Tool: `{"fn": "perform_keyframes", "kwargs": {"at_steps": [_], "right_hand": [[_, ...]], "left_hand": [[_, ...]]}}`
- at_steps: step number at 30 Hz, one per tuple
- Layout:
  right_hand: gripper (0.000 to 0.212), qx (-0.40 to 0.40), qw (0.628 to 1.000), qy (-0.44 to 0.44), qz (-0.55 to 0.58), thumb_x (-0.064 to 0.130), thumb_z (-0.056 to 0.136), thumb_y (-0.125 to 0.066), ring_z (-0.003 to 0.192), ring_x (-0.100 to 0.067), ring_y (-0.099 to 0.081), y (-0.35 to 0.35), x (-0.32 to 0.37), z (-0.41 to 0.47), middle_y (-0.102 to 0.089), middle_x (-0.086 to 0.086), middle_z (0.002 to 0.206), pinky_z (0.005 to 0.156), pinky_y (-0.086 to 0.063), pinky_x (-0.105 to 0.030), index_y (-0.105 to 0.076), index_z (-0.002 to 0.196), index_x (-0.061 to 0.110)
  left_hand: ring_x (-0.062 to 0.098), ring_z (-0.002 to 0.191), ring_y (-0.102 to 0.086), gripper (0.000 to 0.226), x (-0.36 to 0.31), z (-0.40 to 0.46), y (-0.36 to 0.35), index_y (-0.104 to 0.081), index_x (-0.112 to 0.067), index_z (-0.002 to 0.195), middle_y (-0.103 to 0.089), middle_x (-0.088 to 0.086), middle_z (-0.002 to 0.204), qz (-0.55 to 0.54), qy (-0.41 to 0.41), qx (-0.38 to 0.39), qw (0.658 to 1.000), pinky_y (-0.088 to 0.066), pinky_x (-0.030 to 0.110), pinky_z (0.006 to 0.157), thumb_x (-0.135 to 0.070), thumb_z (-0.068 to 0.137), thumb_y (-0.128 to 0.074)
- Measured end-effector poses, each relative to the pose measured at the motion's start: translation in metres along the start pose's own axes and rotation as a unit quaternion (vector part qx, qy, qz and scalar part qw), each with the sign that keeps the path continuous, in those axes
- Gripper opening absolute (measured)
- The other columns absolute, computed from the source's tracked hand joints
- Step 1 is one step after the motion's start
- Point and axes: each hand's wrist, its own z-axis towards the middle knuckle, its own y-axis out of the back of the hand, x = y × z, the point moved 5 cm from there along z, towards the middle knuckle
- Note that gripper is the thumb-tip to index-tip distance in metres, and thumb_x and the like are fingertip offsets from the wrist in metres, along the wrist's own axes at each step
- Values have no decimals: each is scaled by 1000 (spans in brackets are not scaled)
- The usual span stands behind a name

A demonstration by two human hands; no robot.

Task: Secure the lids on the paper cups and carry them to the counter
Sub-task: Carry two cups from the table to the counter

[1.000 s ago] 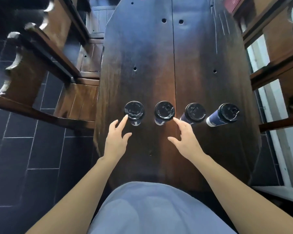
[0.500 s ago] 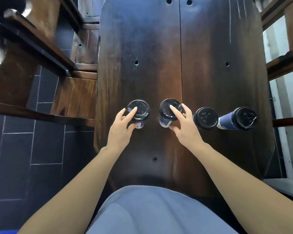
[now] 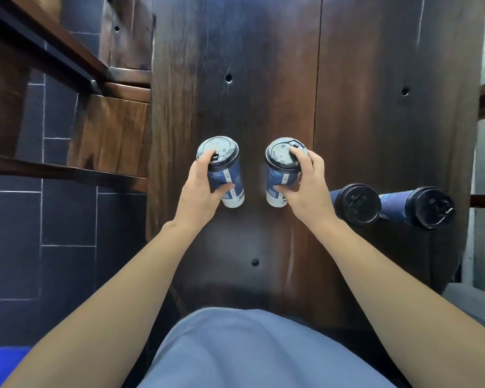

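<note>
left grip [image 3: 200, 189] wrapped around left cup [image 3: 226, 175], right grip [image 3: 305, 189] clasping right cup [image 3: 281, 175], lids on

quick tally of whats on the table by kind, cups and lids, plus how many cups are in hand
Paper cups: 4, first, second, third, fourth
Black lids: 4, one on each cup
Cups gripped: 2, by the left hand and right hand
Total: 8 items
</note>
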Motion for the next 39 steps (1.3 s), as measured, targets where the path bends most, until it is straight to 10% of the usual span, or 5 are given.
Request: {"fn": "perform_keyframes", "kwargs": {"at_steps": [20,24,28,33,39], "right_hand": [[93,45,996,5,81,18,75,-91,120,0,-48,-18,8,36,-38,-3,139,96,-42,-2,-35,148,31],[91,94,991,48,88,23,75,-91,124,-8,-50,1,33,27,-41,0,137,102,-52,-22,-35,144,40],[85,121,981,87,125,22,76,-89,131,-16,-49,27,57,8,-45,-1,139,105,-54,-38,-37,141,41],[78,167,964,121,165,18,88,-80,116,1,-63,53,88,-32,-54,16,137,89,-54,-13,-31,147,36],[71,224,946,166,169,17,94,-74,111,-9,-70,75,115,-77,-61,15,127,87,-57,-20,-32,146,40]], "left_hand": [[15,134,-52,76,-6,22,-22,-41,-24,144,-48,0,147,-142,32,-4,989,-54,34,105,-6,82,-82],[2,124,-57,72,-23,9,-2,-44,-25,141,-54,-12,140,-179,14,29,983,-56,27,100,-6,84,-83],[23,121,-64,64,-48,-18,27,-47,-33,135,-59,-8,133,-248,13,63,967,-61,43,93,-18,84,-82],[33,120,-65,60,-80,-68,56,-52,-39,130,-62,1,128,-299,-4,47,953,-61,51,94,-18,82,-81],[31,116,-67,65,-96,-138,75,-51,-37,136,-65,9,126,-329,-11,12,944,-58,59,96,-28,80,-83]]}}
